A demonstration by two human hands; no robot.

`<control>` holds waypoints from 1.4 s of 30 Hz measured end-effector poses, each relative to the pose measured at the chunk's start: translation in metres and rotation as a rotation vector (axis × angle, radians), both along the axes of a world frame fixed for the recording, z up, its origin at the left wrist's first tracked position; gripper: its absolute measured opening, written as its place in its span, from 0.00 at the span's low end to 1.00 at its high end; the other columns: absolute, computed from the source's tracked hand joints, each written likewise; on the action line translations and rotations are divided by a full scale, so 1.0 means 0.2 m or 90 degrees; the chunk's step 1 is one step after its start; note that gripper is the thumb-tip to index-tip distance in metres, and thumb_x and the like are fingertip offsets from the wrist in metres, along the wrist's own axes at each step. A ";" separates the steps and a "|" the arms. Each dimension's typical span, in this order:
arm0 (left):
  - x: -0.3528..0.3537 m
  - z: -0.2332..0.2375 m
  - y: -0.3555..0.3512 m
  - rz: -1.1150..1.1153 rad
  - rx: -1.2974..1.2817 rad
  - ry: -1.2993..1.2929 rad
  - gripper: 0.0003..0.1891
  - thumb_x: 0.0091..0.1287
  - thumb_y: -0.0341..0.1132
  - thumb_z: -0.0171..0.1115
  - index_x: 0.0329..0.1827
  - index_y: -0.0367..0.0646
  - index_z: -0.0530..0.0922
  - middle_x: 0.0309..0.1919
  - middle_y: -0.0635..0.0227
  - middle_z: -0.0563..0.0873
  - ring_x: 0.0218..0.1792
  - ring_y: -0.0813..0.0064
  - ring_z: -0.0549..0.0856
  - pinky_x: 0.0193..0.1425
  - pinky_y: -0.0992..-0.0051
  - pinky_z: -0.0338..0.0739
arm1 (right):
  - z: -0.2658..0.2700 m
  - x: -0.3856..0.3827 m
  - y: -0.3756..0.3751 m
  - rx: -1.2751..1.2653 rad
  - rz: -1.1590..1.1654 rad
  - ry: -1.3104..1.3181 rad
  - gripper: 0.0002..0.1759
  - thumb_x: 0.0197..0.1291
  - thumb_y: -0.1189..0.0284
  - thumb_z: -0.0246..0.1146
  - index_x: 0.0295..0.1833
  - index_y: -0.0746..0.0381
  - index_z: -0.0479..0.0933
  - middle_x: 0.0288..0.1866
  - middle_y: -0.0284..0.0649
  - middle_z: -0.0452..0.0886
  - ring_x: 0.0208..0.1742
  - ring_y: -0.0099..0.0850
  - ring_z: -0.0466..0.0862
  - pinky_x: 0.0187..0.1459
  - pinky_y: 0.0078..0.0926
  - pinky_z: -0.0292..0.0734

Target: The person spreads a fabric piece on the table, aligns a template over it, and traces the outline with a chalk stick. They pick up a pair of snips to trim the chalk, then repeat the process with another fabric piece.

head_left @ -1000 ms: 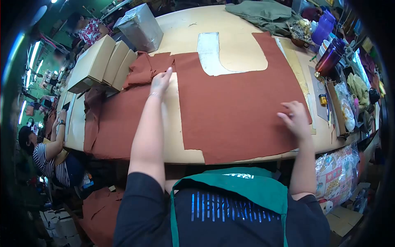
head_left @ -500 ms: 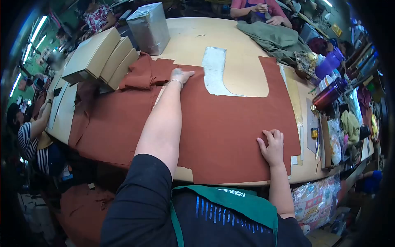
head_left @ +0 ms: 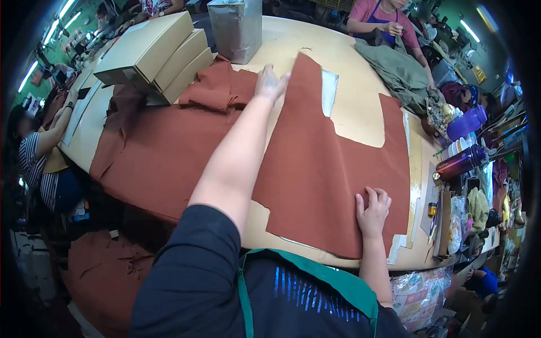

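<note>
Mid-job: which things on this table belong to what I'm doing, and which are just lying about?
In hand: rust-brown fabric piece, left hand at its far edge, right hand flat on its near part; pale sheet partly under it.
Lying about: cardboard boxes, silver-wrapped block, olive garment, purple bottle, folded rust-brown scraps.

The tan table (head_left: 352, 79) bears rust-brown cloth (head_left: 332, 169), cardboard boxes (head_left: 158, 50), a silver box (head_left: 236, 28) and olive fabric (head_left: 400, 70).

I see three boxes (head_left: 163, 53) stacked at the table's (head_left: 344, 62) far left corner, a foil-wrapped block (head_left: 235, 28) beside them, green cloth (head_left: 397, 70) at the far edge, and bottles (head_left: 465, 123) along the right edge.
</note>
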State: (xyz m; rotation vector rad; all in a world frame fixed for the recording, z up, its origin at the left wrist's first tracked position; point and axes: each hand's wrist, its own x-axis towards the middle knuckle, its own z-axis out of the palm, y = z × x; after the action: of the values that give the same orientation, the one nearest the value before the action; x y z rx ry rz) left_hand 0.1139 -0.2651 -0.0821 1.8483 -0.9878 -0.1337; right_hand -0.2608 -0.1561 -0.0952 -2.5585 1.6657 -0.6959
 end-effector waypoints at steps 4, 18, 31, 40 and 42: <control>-0.28 -0.10 0.58 -0.061 0.165 -0.210 0.31 0.56 0.51 0.57 0.57 0.37 0.65 0.57 0.52 0.66 0.57 0.51 0.66 0.54 0.57 0.67 | -0.01 -0.01 -0.01 -0.009 -0.021 -0.005 0.18 0.49 0.64 0.63 0.44 0.60 0.74 0.46 0.43 0.69 0.48 0.41 0.68 0.45 0.40 0.68; -0.50 -0.12 1.03 -0.084 0.220 -0.194 0.16 0.56 0.34 0.59 0.44 0.36 0.69 0.37 0.52 0.72 0.39 0.53 0.76 0.44 0.62 0.72 | 0.02 -0.08 0.09 0.002 -0.060 -0.001 0.18 0.48 0.63 0.63 0.44 0.59 0.74 0.44 0.40 0.69 0.47 0.40 0.68 0.43 0.39 0.70; -0.23 -0.05 1.14 -0.103 0.250 0.027 0.20 0.53 0.32 0.64 0.48 0.37 0.68 0.33 0.55 0.79 0.35 0.62 0.79 0.41 0.69 0.73 | 0.05 -0.66 -0.01 -0.010 -0.314 0.055 0.20 0.48 0.64 0.64 0.45 0.62 0.74 0.44 0.46 0.71 0.47 0.43 0.69 0.51 0.37 0.65; -0.31 -0.14 1.18 -0.092 0.111 -0.184 0.23 0.56 0.36 0.60 0.54 0.39 0.67 0.45 0.54 0.72 0.48 0.55 0.73 0.51 0.65 0.70 | -0.09 -0.61 -0.13 -0.060 -0.338 0.055 0.17 0.51 0.61 0.61 0.41 0.62 0.75 0.39 0.46 0.72 0.45 0.43 0.70 0.49 0.38 0.65; -0.30 -0.14 1.18 -0.091 0.110 -0.173 0.23 0.57 0.36 0.60 0.54 0.39 0.67 0.46 0.55 0.71 0.48 0.56 0.73 0.51 0.65 0.70 | -0.10 -0.60 -0.12 -0.080 -0.339 0.060 0.17 0.52 0.60 0.60 0.40 0.63 0.75 0.39 0.46 0.72 0.44 0.43 0.70 0.49 0.37 0.65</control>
State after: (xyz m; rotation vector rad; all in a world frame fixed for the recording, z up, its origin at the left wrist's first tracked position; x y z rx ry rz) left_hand 0.0535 -0.0289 -0.1104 1.9876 -1.3338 -0.0564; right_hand -0.3818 -0.1805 -0.1146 -2.2514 2.4443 -0.7197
